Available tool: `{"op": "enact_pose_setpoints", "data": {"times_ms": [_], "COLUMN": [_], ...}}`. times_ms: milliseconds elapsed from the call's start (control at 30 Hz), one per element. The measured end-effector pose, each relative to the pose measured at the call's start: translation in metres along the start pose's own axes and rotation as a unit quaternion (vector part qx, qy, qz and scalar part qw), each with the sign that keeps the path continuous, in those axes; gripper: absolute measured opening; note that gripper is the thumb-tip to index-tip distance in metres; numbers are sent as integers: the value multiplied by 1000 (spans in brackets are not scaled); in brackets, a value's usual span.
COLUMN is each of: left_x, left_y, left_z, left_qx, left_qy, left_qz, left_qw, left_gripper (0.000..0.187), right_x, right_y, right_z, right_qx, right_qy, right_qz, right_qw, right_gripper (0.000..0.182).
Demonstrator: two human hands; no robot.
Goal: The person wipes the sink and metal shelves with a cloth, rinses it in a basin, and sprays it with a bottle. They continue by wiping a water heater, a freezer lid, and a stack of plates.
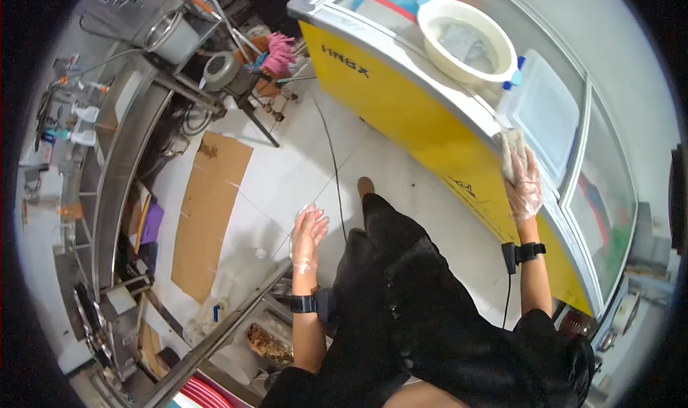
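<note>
My right hand [525, 187], in a clear plastic glove, presses a pale cloth [512, 149] on the front top edge of the yellow chest freezer [387, 114]. Its fingers lie over the cloth. My left hand [308, 237], gloved the same way, hangs above the floor with nothing in it, its fingers loosely extended. On the freezer's glass top stands a cream basin [428, 39] with a greyish cloth [466, 44] inside. Beside the basin, close to my right hand, is a translucent plastic container or lid [546, 111].
A black cable [330, 146] runs across the white tile floor [287, 171]. Flattened cardboard [208, 214] lies at the left, beside a steel counter [107, 186]. A motor on a stand [221, 70] and pink gloves [278, 53] are at the back. A tray of brown food [269, 342] sits low left.
</note>
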State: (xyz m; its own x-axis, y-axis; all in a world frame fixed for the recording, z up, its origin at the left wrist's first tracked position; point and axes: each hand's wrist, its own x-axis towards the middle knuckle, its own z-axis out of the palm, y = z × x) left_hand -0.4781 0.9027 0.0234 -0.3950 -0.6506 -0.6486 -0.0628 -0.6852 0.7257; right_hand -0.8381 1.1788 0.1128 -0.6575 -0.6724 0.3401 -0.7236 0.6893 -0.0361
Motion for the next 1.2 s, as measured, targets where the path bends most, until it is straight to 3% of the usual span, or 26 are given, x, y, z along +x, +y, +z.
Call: {"op": "enact_pose_setpoints", "data": {"times_ms": [133,267,333,433,500,600,667,800,867,900,933,967,1033,1100,1167,1200], "left_x": [3,4,-1,-10,-19,-34,-38,-34,-48,-56,-60,-63,-74,-86,-93,-97], "left_y": [-8,-4,2,4,6,3,0,-11,-17,-19,-24,-30,-41,-50,-63,-69], "left_z": [9,37,63,112,152,203,228,243,247,248,247,245,246,251,253,254], "left_qx": [27,59,81,115,131,108,-63,-215,-277,-281,-286,-289,-298,-330,-342,-350], "left_qy": [-21,-47,-70,-150,-192,-224,-263,-263,-179,-157,-152,-163,-168,-128,-120,-116], "left_qz": [-10,2,18,59,72,89,68,82,27,31,39,55,80,96,111,117], "left_qw": [999,997,994,980,970,964,960,937,944,946,945,942,936,930,925,922], "left_gripper": [47,46,46,43,52,66,68,62,59,58,58,58,58,60,61,62], "right_x": [-44,-32,-16,13,27,37,39,39,66,80,100,129,175,207,235,238], "right_y": [45,22,5,-26,-55,-87,-105,-87,-50,-23,-7,24,77,114,131,130], "right_z": [2,15,20,27,27,31,-8,-19,-35,-11,-26,-8,33,41,55,61], "right_qx": [-44,-25,-82,73,173,391,457,407,522,384,541,497,517,412,543,582], "right_qy": [54,47,40,12,-24,-29,-137,-165,-268,-67,-87,-14,129,36,-219,-261], "right_qz": [45,75,25,-17,-16,-38,-18,-174,-86,-206,-19,16,56,127,239,263], "right_qw": [997,996,996,997,984,919,879,882,806,897,836,868,844,902,774,724], "right_gripper": [65,67,69,70,70,62,64,72,61,42,32,31,41,57,70,70]}}
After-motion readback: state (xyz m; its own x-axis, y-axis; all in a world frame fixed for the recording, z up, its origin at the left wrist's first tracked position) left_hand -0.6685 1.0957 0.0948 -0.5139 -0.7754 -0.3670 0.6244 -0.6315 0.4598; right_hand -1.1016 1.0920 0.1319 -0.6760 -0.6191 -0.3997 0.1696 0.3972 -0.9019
